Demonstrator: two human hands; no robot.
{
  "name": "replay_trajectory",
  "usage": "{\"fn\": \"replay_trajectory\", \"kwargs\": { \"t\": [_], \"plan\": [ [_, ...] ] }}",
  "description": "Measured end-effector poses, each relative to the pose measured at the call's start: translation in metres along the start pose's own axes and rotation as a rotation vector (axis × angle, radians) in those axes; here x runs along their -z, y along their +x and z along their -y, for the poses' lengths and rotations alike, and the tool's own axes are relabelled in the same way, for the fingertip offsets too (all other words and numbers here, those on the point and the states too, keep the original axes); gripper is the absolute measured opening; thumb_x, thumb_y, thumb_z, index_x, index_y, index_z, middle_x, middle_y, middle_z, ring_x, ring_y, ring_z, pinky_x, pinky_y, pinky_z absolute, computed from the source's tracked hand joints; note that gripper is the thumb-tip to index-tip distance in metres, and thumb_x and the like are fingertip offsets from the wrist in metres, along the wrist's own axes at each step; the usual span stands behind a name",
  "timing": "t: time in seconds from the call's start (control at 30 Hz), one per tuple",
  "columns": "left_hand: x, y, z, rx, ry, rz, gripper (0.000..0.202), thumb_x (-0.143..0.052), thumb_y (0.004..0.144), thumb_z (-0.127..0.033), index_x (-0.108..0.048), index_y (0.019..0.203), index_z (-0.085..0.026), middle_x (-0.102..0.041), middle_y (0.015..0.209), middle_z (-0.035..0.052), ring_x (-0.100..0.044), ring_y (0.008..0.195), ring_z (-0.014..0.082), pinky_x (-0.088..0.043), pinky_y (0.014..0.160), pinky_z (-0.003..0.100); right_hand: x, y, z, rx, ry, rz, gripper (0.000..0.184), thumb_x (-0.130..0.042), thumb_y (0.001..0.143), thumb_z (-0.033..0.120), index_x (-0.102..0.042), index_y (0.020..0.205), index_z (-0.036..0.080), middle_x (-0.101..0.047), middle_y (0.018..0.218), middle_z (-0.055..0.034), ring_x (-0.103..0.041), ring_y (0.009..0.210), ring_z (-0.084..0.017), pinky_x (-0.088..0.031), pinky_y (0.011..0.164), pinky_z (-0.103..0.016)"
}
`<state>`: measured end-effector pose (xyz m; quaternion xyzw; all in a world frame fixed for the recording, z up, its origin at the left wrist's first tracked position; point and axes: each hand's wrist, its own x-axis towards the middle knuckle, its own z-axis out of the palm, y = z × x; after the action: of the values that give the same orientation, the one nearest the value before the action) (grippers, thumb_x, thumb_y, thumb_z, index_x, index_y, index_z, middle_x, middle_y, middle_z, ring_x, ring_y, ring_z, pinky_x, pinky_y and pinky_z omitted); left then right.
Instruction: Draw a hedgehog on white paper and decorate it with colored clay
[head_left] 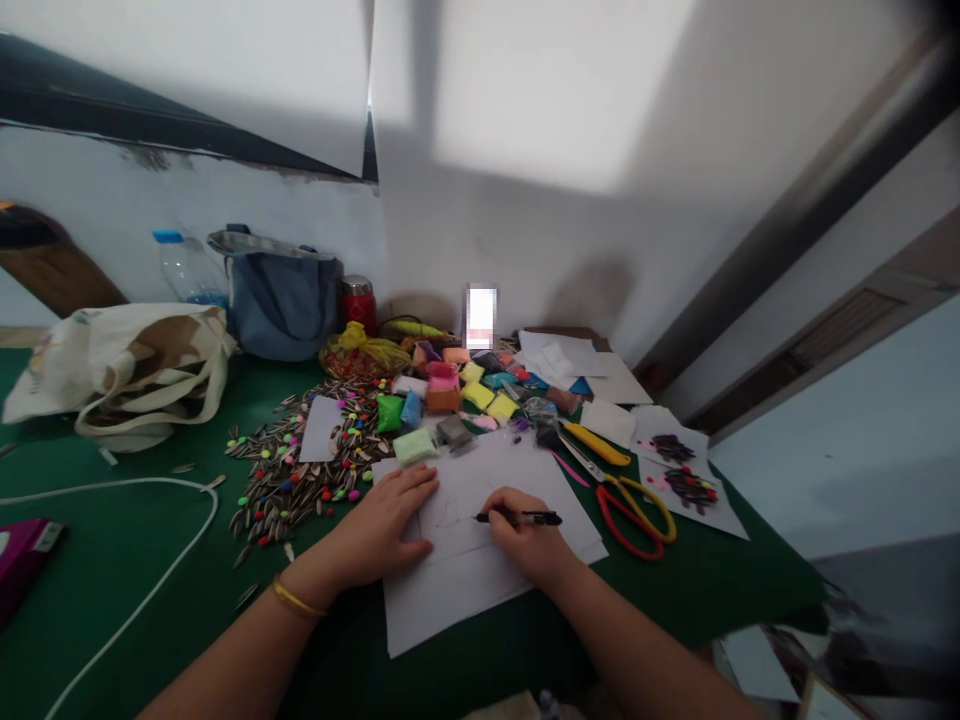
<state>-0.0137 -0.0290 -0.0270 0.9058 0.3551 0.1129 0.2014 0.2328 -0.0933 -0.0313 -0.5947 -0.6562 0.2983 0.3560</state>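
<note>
Forearms [637,640] lay closest! Right hand [517,530] pinched a pen [540,518] crosswise over the paper [442,605], tip toward the left hand [386,520], spread flat, gripping nothing.

Bright light patches the wall [555,90]; the counter [112,560] lies dim; edges stretch; what seems a phone [481,316] is pixelated.

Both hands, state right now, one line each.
Left hand: open, laid on the white paper, no object visible in it.
Right hand: closed, holding a black pen.
</note>
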Motion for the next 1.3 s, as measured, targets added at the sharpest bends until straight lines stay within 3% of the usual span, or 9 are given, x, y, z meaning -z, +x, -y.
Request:
{"fn": "replay_trajectory", "kwargs": {
  "t": [0.13, 0.33, 1.3],
  "plan": [
    [0.0004, -0.0002, -0.0014, -0.013, 0.02, -0.009, 0.07, -0.069, 0.073, -0.03, -0.049, 0.14, -0.022, -0.04, 0.153, 0.0089, -0.035, 0.141, 0.0311, -0.026, 0.119, 0.047, -0.0005, -0.0012, 0.0006, 0.021, 0.018, -0.002, 0.016, -0.052, 0.083, 0.018, -0.068, 0.083, 0.021, -0.069, 0.078, 0.0, -0.063, 0.073, -0.016, -0.046, 0.068, -0.026],
    [-0.0003, 0.0012, -0.0036, 0.005, 0.051, 0.006, 0.08, -0.076, 0.068, -0.045, -0.05, 0.139, -0.019, -0.04, 0.153, 0.0123, -0.036, 0.141, 0.0327, -0.026, 0.118, 0.048, -0.0022, -0.0021, -0.0001, 0.043, -0.02, 0.01, 0.012, -0.056, 0.082, 0.02, -0.068, 0.082, 0.021, -0.069, 0.077, -0.0002, -0.063, 0.071, -0.016, -0.046, 0.066, -0.025],
    [0.0004, 0.0019, -0.0045, 0.002, 0.08, 0.007, 0.082, -0.081, 0.065, -0.042, -0.052, 0.137, -0.017, -0.044, 0.15, 0.0135, -0.039, 0.139, 0.033, -0.03, 0.117, 0.048, -0.0048, -0.0014, -0.0023, 0.053, -0.08, 0.03, 0.012, -0.056, 0.082, 0.017, -0.068, 0.08, 0.021, -0.069, 0.075, 0.0001, -0.063, 0.071, -0.015, -0.044, 0.066, -0.024]
  ]
}}
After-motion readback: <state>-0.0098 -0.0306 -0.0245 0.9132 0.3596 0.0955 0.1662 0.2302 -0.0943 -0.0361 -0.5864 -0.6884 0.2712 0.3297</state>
